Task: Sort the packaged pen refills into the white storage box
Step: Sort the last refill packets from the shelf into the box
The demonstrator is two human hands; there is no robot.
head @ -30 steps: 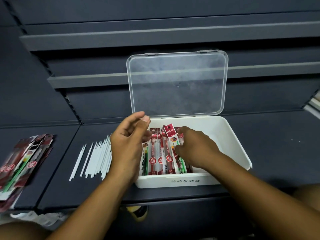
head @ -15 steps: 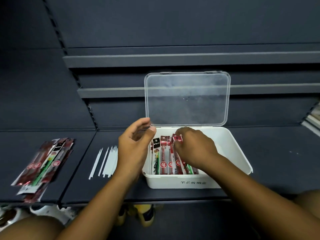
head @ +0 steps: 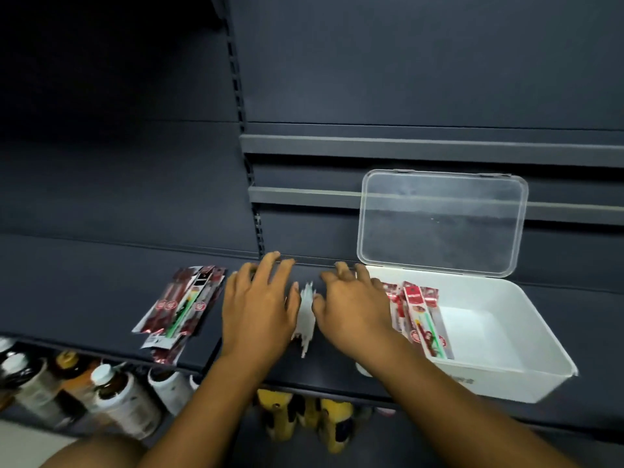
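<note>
1. Refills [head: 418,315] in their packs stand in a row at the left end of the box [head: 526,366], leaning on one another. The right half of the box shows bare white floor, and the clear lid [head: 442,221] stands open behind.
2. A moment back my right hand was in the box among those packs and my left was at its left rim. Now both hands are out and over the shelf [head: 84,298] beside it. I judge that batch settled and more still to fetch.
3. My left hand [head: 258,309] and right hand [head: 354,309] are both spread, palms down, holding nothing. They flank a bundle of thin white sticks [head: 306,315]. I cannot tell whether my fingers touch the shelf.
4. A loose fanned pile [head: 182,305] of unsorted packs lies just beyond my left hand.
5. The sticks lie between pile and box, right in my path. They may need gathering or passing over.
6. Below the shelf edge stand bottles [head: 111,396], blurred.
</note>
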